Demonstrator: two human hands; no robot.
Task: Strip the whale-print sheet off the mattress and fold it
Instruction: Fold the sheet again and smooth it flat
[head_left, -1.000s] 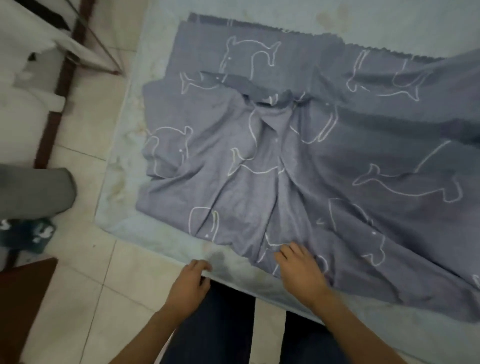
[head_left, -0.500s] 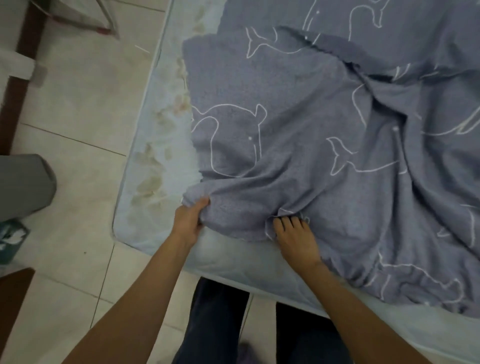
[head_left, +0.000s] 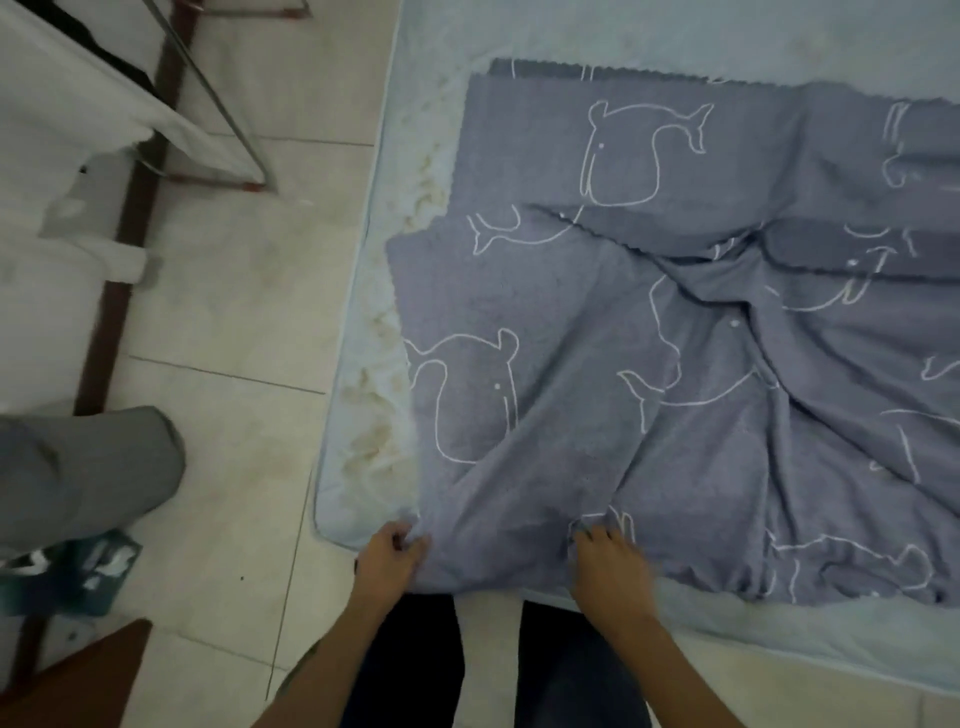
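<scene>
Scene: A person is standing at the near edge of a bare, stained mattress (head_left: 374, 415), both hands working the whale-print sheet (head_left: 649, 364).
Sheet: It is lying loose and rumpled on top of the mattress, already off the corner at left, partly doubled over itself, with a pinked hem showing along the far edge.
Left hand (head_left: 392, 553): Its fingers are closing in a pinch on the sheet's near-left corner, just at the mattress corner.
Right hand (head_left: 605, 564): It is resting on the near hem, fingers (head_left: 587, 535) curling into a small bunch of cloth.
Handling: The fabric is looking light, soft and limp, likely sagging and creasing wherever it is unsupported.
Where to grip: Corners and hem are seeming the best holds, pulled taut between the two hands.
</scene>
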